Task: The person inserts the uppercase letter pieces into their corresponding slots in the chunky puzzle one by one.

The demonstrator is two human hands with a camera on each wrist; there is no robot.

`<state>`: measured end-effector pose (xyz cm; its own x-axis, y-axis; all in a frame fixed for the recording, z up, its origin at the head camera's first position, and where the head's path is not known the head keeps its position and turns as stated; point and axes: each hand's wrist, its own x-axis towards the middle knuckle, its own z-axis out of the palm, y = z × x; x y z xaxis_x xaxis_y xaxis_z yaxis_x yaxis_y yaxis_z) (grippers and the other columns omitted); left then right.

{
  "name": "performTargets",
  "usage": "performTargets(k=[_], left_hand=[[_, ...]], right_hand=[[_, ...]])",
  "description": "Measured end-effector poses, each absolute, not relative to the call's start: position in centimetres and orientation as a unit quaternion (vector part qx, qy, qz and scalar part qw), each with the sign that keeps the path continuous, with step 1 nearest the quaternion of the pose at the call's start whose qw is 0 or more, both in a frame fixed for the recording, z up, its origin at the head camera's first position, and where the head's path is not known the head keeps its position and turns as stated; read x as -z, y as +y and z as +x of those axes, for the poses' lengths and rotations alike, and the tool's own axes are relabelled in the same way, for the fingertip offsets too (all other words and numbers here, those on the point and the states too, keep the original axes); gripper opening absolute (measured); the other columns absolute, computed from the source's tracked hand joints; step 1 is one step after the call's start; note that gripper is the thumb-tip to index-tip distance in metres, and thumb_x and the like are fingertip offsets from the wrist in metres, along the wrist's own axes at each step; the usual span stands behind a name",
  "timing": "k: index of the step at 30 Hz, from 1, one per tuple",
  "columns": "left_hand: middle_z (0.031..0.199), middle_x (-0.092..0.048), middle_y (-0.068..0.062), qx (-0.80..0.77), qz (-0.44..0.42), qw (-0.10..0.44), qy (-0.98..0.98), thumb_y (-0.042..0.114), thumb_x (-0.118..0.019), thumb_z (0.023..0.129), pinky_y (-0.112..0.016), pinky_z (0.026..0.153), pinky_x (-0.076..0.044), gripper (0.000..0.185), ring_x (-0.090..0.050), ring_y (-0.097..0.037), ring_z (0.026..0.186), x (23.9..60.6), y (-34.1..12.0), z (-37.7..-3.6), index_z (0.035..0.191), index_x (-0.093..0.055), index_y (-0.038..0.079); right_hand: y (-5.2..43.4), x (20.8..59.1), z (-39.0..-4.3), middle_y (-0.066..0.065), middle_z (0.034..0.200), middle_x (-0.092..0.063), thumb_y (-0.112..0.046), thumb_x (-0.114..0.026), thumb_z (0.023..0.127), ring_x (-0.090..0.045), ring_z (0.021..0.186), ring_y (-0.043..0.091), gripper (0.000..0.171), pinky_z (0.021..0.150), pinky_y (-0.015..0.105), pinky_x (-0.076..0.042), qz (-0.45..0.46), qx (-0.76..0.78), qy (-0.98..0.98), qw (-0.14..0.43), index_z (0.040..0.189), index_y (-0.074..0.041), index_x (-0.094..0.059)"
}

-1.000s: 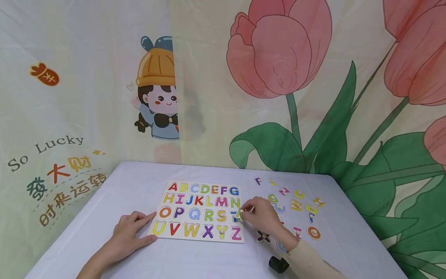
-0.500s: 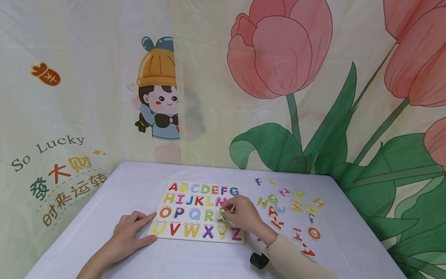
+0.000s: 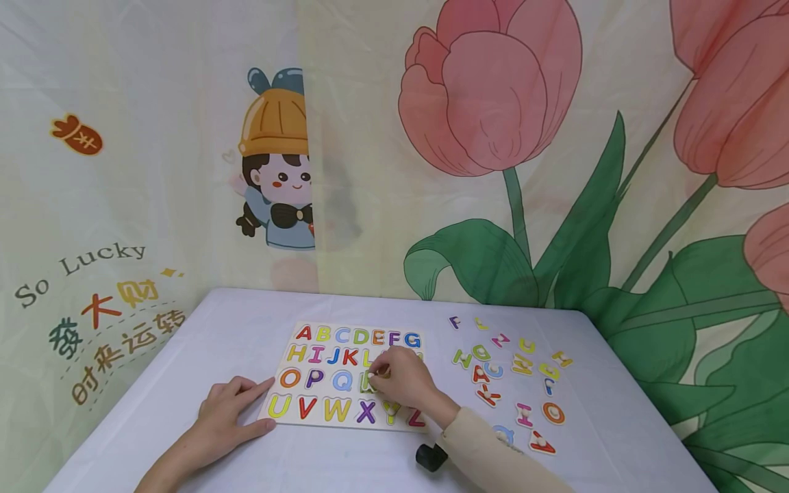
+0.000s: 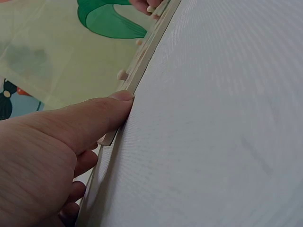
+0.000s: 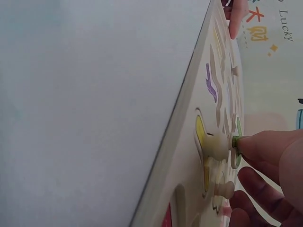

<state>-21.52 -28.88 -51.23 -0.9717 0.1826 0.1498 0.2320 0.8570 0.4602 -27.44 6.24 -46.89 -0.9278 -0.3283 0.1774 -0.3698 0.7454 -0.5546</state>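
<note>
Green letter piece point(image 3: 368, 381) pinched in the right hand point(image 3: 403, 381) over the third row of the alphabet board point(image 3: 290, 407).

The right grip is closed, fingertips point(image 5: 258, 146) clamped on the piece's small peg, holding the green letter against the board about where R sits; which letter it is cannot be read. The left hand point(image 3: 224, 414) lies flat, its grip relaxed and apart, thumb point(image 4: 102, 118) pressed to the board's edge at 8 o'clock of the board. The board is pale wood with bright letters A to Z in four rows, lying near the middle of the white counter point(image 3: 185, 342). At 3 o'clock of the board loose letter pieces point(image 3: 524, 363) lie scattered, well apart from the hands. A small black object point(image 3: 429, 457) sits under the right sleeve point(image 3: 487, 459).
</note>
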Motion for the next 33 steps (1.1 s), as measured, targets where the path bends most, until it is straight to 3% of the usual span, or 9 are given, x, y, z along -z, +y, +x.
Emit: performTargets(k=[27,33], left_hand=[[0.119,-0.054,0.001,0.241,-0.110,0.058,-0.963,0.060,-0.084,0.083,-0.044,0.088,-0.035,0.083,-0.041,-0.025,0.108,51.15,-28.75,-21.46,0.150,-0.062,0.015],[0.119,-0.054,0.002,0.242,-0.108,0.056,-0.963,0.061,-0.084,0.083,-0.043,0.087,-0.035,0.084,-0.041,-0.024,0.108,51.11,-28.79,-21.45,0.150,-0.062,0.015]], right_hand=[[5.15,47.58,-27.23,-0.012,0.081,-0.057,-0.022,-0.085,0.093,-0.053,0.079,0.007,0.005,0.070,0.022,-0.047,0.165,-0.298,-0.939,0.039,0.097,-0.020,-0.084],[5.48,47.27,-27.28,-0.011,0.085,-0.060,-0.021,-0.083,0.094,-0.056,0.080,0.008,0.010,0.067,0.023,-0.049,0.171,-0.320,-0.931,0.024,0.103,-0.018,-0.083]])
